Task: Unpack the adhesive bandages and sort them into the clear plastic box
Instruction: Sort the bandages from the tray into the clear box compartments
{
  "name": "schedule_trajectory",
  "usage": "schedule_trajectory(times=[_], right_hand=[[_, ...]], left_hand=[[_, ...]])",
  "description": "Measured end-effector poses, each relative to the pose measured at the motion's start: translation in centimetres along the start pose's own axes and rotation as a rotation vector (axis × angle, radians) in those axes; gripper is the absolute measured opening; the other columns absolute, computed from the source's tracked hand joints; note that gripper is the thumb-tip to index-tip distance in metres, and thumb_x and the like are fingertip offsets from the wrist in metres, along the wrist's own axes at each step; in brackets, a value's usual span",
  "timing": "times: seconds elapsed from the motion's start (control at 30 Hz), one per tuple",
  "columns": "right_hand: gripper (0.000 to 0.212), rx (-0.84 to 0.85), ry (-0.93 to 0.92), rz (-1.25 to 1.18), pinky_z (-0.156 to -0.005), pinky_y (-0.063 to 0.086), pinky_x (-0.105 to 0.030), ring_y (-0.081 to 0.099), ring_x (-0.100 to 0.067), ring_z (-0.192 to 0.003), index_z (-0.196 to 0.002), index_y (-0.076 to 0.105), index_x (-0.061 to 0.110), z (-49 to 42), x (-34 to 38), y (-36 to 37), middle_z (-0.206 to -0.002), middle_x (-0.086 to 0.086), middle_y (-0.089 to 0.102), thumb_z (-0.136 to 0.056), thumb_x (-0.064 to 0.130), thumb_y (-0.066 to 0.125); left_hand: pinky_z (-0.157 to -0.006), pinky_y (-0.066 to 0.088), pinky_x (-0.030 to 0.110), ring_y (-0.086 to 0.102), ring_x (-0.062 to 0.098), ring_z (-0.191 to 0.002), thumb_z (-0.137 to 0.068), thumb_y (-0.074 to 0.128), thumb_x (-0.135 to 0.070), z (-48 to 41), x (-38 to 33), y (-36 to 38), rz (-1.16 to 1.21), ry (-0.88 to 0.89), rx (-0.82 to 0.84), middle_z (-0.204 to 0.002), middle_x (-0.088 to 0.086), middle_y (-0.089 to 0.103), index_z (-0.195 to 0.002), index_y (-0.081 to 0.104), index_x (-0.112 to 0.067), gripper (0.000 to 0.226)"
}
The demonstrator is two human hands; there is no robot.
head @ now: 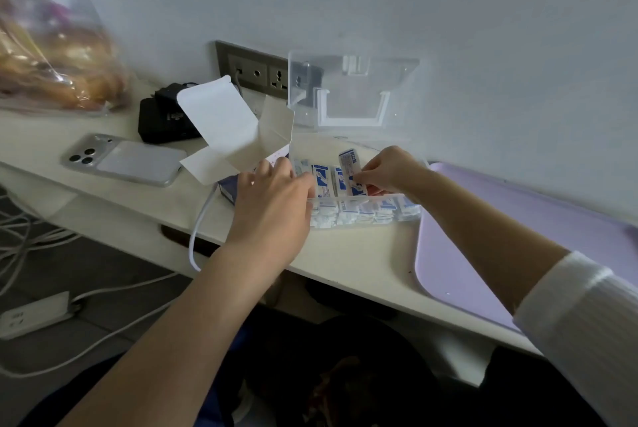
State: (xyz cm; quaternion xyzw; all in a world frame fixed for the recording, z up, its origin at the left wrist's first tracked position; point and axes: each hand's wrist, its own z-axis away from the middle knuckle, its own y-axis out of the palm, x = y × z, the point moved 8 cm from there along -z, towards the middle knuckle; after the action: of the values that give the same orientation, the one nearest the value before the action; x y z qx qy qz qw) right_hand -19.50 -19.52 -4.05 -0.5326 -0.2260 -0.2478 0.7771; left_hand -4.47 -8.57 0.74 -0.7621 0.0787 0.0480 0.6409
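**Clear plastic box** point(366, 201): stands on the pale worktop point(345, 254) close to the wall. Its hinged lid point(352, 88) is raised and leans back against the wall.

**Adhesive bandages** point(324, 181): white and blue wrappers, packed in upright rows inside the box and filling most of it.

**Single bandage** point(349, 164): held tilted above the rows near the middle of the box.

**Right hand** point(390, 168): over the right part of the box. Its grip is narrow, thumb and fingertips pinching the single bandage by its lower end. A white ribbed sleeve point(587, 316) is pushed up the forearm.

**Left hand** point(276, 199): at the left end of the box, fingers fairly straight and reaching over the rim onto the rows. Its grip is wide and holds nothing.

**Cardboard carton** point(238, 130): just left of the box, touching or nearly touching it, with white flaps opened upward. Its blue lower part is partly hidden by the left hand.

**Other items**
- Phone point(124, 161), lying camera side up, left of the carton.
- Black device point(162, 119), behind the phone.
- Wall socket panel point(255, 71).
- White cable point(198, 226), hanging over the worktop edge.
- Lilac mat point(500, 237), to the right of the box.
- Clear bag point(51, 47), far left.
- Power strip point(34, 316), on the floor.
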Motion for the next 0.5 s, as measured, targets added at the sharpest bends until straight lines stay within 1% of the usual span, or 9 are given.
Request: schedule_trajectory(times=[0.07,0.1,0.2,0.3,0.33,0.37,0.43,0.47,0.5], right_hand=[[0.027,0.029,0.032,0.017,-0.084,0.056,-0.033,0.069,-0.023,-0.086,-0.103,0.066,-0.002,-0.4,0.2,0.5,-0.097,-0.015,0.071,-0.083,0.015,0.066],[0.028,0.052,0.055,0.012,-0.082,0.056,-0.033,0.069,-0.024,-0.086,-0.106,0.063,-0.003,-0.4,0.3,0.5,-0.099,-0.016,0.07,-0.084,0.014,0.066],[0.03,0.105,0.111,0.049,-0.069,0.057,-0.028,0.068,-0.023,-0.08,-0.112,0.056,-0.004,-0.3,0.3,0.0,-0.098,-0.018,0.069,-0.086,0.01,0.064],[0.028,0.099,0.144,0.134,-0.056,0.055,-0.022,0.067,-0.02,-0.071,-0.11,0.056,-0.004,-0.3,0.0,-0.9,-0.094,-0.016,0.07,-0.086,0.009,0.064],[0.027,0.096,0.148,0.15,-0.055,0.056,-0.022,0.067,-0.02,-0.07,-0.109,0.057,-0.004,-0.3,-0.1,-1.0,-0.092,-0.015,0.07,-0.087,0.01,0.064],[0.026,0.095,0.149,0.165,-0.06,0.057,-0.023,0.069,-0.02,-0.073,-0.108,0.057,-0.004,-0.5,-0.2,-0.9,-0.093,-0.015,0.07,-0.087,0.01,0.064],[0.026,0.094,0.151,0.191,-0.078,0.057,-0.031,0.07,-0.024,-0.087,-0.106,0.058,-0.004,-0.7,-0.4,-0.7,-0.096,-0.015,0.071,-0.086,0.011,0.064],[0.024,0.097,0.153,0.192,-0.084,0.056,-0.033,0.07,-0.024,-0.09,-0.104,0.057,-0.003,-0.7,-0.5,-0.5,-0.097,-0.015,0.071,-0.086,0.012,0.064],[0.023,0.099,0.153,0.191,-0.084,0.055,-0.033,0.07,-0.024,-0.089,-0.102,0.057,-0.002,-0.8,-0.5,-0.3,-0.095,-0.014,0.071,-0.086,0.012,0.065]], left_hand=[[-0.091,0.027,0.034,0.038,0.02,-0.113,-0.095,0.046,-0.03,0.0,0.1,0.0,0.008,-0.001,0.003,-0.115,-0.003,0.046,-0.106,0.054,-0.027,0.014],[-0.092,0.027,0.034,0.038,0.021,-0.113,-0.095,0.046,-0.03,0.0,0.1,0.1,0.011,-0.003,0.004,-0.115,-0.002,0.046,-0.107,0.054,-0.027,0.014],[-0.092,0.027,0.035,0.038,0.022,-0.114,-0.095,0.046,-0.029,-0.1,0.2,0.4,0.004,-0.003,0.007,-0.116,-0.001,0.046,-0.109,0.054,-0.026,0.016],[-0.093,0.028,0.035,0.038,0.022,-0.115,-0.095,0.047,-0.028,-0.2,0.2,0.5,0.0,-0.003,0.012,-0.117,-0.001,0.046,-0.11,0.054,-0.026,0.017],[-0.093,0.028,0.035,0.038,0.022,-0.115,-0.095,0.047,-0.028,-0.2,0.2,0.6,-0.001,-0.001,0.013,-0.118,-0.001,0.046,-0.11,0.054,-0.026,0.017],[-0.094,0.028,0.035,0.038,0.022,-0.115,-0.095,0.047,-0.028,-0.2,0.2,0.6,-0.001,0.0,0.014,-0.118,-0.001,0.045,-0.11,0.054,-0.026,0.017],[-0.095,0.027,0.036,0.038,0.023,-0.116,-0.095,0.047,-0.029,-0.2,0.2,0.6,0.001,-0.001,0.02,-0.118,-0.001,0.045,-0.111,0.054,-0.026,0.018],[-0.096,0.027,0.036,0.038,0.023,-0.116,-0.095,0.047,-0.03,-0.2,0.2,0.6,0.002,-0.002,0.023,-0.118,0.0,0.045,-0.111,0.053,-0.025,0.018],[-0.097,0.027,0.037,0.037,0.023,-0.117,-0.095,0.047,-0.03,-0.2,0.2,0.6,0.001,-0.003,0.026,-0.118,0.0,0.045,-0.111,0.053,-0.025,0.018]])
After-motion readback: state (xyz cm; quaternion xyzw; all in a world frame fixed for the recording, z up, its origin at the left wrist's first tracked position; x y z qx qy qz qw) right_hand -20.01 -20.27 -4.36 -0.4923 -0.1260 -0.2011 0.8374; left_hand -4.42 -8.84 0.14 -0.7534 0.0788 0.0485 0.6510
